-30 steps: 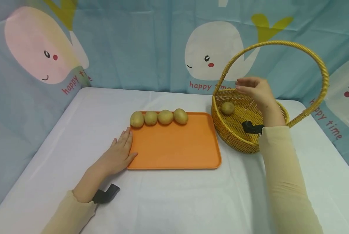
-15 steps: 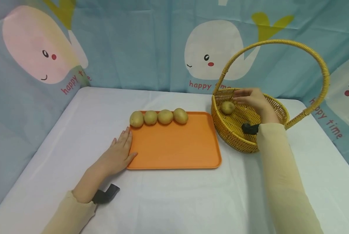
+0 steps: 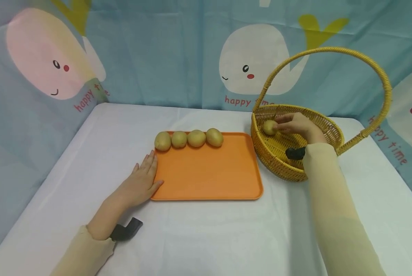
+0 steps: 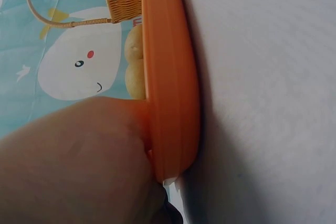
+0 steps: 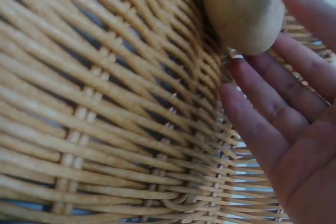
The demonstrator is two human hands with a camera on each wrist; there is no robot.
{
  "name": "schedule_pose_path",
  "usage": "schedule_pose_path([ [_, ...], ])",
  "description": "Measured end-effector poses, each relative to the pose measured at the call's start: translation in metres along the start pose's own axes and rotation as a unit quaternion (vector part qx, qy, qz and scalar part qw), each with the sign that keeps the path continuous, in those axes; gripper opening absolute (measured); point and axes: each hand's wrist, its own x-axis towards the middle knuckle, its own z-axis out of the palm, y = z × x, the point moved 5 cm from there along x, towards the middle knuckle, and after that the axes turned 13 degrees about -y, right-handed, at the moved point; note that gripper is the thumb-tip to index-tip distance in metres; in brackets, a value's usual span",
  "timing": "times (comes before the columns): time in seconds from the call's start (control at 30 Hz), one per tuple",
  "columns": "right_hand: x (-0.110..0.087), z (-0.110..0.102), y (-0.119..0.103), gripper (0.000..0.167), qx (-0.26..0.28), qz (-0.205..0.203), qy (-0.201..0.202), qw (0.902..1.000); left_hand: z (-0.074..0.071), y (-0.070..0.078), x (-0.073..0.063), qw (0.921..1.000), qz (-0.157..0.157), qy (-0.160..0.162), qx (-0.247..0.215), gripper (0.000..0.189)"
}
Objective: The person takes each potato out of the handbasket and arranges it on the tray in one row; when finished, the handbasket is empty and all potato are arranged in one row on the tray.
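Observation:
My left hand (image 3: 140, 184) lies with straight fingers along the left edge of an orange tray (image 3: 209, 172). In the left wrist view that hand (image 4: 79, 156) presses at the tray's side (image 4: 170, 77). My right hand (image 3: 297, 124) reaches down into a yellow wicker basket (image 3: 278, 165). Its fingertips are right at the side of a potato (image 3: 269, 127) inside. Up close in the right wrist view, thumb and index fingertips meet the potato's (image 5: 244, 11) edge, the other fingers stretched out below it. Along the tray's back edge several potatoes (image 3: 196, 138) sit in a row.
A tall looped handle (image 3: 387, 90) arches over the basket, to the right of and above my right forearm. White cloth (image 3: 206, 237) covers the table. Behind it hangs a blue curtain (image 3: 157, 57) with whale prints.
My right hand has come down from above the basket to the potato inside it, its fingertips now at the potato's side. My left hand has stayed at the tray's edge.

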Motion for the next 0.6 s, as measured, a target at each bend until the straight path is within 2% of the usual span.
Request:
schedule_pose_path([
  [0.2,0.004,0.002,0.000,0.064,-0.051,0.002,-0.018,0.9985,-0.003,0.005,-0.002,1.0000,-0.004,0.001,-0.001,0.072],
  [0.43,0.006,0.006,-0.015,0.064,-0.122,0.002,-0.020,0.9923,0.000,0.003,-0.001,1.0000,-0.001,0.002,-0.004,0.072],
  [0.6,0.009,0.007,-0.017,0.067,-0.130,0.007,-0.026,0.9912,0.000,0.001,-0.001,1.0000,-0.002,0.003,-0.001,0.073],
])
